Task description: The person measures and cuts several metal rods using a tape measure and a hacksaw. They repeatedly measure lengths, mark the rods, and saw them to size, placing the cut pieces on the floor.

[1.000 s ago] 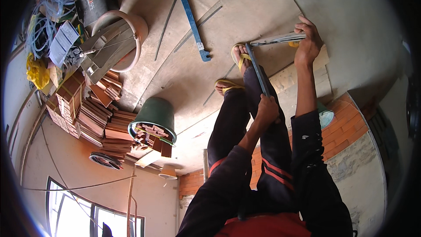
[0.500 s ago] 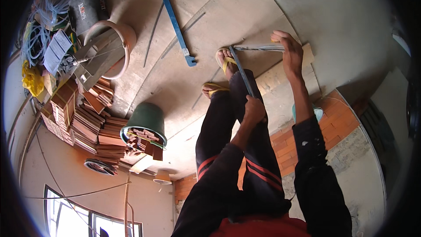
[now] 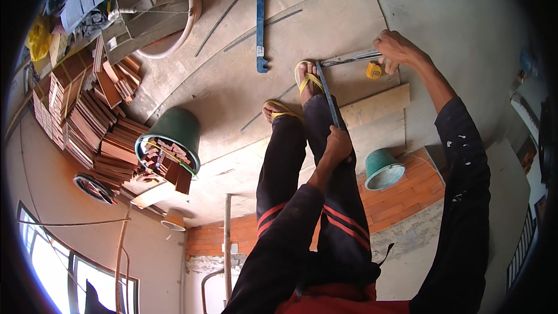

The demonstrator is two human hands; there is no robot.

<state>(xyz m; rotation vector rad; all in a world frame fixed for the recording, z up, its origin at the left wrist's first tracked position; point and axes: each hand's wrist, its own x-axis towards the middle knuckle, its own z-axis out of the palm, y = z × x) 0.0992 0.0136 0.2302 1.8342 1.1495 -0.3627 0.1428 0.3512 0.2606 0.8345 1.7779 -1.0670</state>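
Observation:
In my left hand (image 3: 337, 146) I grip a narrow grey metal strip (image 3: 326, 90), with my fingers closed round its near end in front of my leg. It runs away from me to a point beside my sandalled foot (image 3: 308, 81). There it meets a second, paler grey strip (image 3: 351, 57), and the two form a V. My right hand (image 3: 400, 50) is closed round the far-right end of that paler strip. Just under its fingers shows a yellow tape measure (image 3: 374, 70); I cannot tell whether it is touched or lies on the floor.
A blue metal bar (image 3: 261, 23) and thin dark rods (image 3: 232, 9) lie on the floor boards ahead. To the left are a green bucket (image 3: 177, 125) of tile pieces, stacked reddish tiles (image 3: 93, 122) and a round tub (image 3: 195, 9). Another green bucket (image 3: 383, 168) stands right.
The view has shifted, and my right hand has moved slightly right with its fingers turned lower. The yellow tape measure now shows below it. My left hand keeps its grip.

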